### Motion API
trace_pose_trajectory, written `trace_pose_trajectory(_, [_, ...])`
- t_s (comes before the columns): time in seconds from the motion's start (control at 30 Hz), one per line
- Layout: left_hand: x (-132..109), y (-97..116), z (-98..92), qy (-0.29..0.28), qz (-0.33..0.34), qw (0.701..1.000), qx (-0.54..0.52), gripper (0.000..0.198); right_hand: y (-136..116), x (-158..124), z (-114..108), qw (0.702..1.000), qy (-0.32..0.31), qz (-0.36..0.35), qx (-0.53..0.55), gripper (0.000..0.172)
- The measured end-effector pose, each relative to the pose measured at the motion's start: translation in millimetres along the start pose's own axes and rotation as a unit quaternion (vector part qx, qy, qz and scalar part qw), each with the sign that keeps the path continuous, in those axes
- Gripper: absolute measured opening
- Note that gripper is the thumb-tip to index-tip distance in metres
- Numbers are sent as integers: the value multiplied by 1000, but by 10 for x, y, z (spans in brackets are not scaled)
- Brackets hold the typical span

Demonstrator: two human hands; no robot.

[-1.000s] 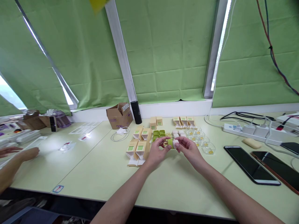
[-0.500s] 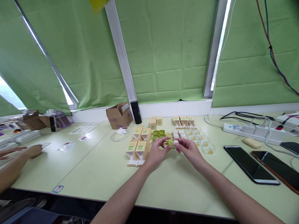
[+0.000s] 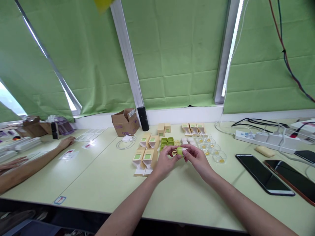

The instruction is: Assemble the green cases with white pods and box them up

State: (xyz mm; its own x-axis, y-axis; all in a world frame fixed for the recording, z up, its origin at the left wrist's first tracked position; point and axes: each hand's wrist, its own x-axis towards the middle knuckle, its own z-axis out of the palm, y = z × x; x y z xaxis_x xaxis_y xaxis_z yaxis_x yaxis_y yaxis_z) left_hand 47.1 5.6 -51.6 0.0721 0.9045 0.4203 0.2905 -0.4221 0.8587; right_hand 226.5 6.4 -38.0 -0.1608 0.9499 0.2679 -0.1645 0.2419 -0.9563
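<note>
My left hand [image 3: 165, 160] and my right hand [image 3: 196, 157] meet above the middle of the table, both pinching a small green case [image 3: 179, 151] with a white part on its right end. Just behind them lie several green cases [image 3: 167, 141], small white blocks [image 3: 187, 140] and clear trays with yellow pieces [image 3: 211, 147]. Open tan cartons with green labels [image 3: 145, 156] stand to the left of my left hand.
A brown cardboard box [image 3: 125, 122] and a black cylinder [image 3: 143, 118] stand by the window sill. Two phones [image 3: 264, 174] and a power strip with cables [image 3: 265, 136] lie on the right. Another person's arm [image 3: 36, 160] reaches across the table on the left.
My hands have turned the green case slightly, my right fingers now over its top. The other person's arm has stretched further across the table, toward the window.
</note>
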Motion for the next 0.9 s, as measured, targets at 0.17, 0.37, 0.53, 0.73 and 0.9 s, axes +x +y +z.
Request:
trace_pose_trajectory(0.17, [16, 9, -21, 15, 6, 1000, 20, 44, 20, 74, 45, 1000, 16, 4, -6, 58])
trace_pose_trajectory(0.37, [-34, 86, -9, 14, 41, 995, 87, 47, 85, 186, 48, 999, 23, 41, 26, 66])
trace_pose_trajectory(0.53, [-86, 116, 17, 11, 57, 995, 86, 50, 147, 165, 101, 995, 15, 54, 84, 62])
trace_pose_trajectory(0.73, [-86, 80, 9, -12, 87, 992, 96, 50, 159, 80, 133, 990, 31, 70, 117, 57])
trace_pose_trajectory(0.9, [-100, 96, 21, -33, 100, 990, 93, 52, 138, 52, 156, 990, 45, 65, 116, 56])
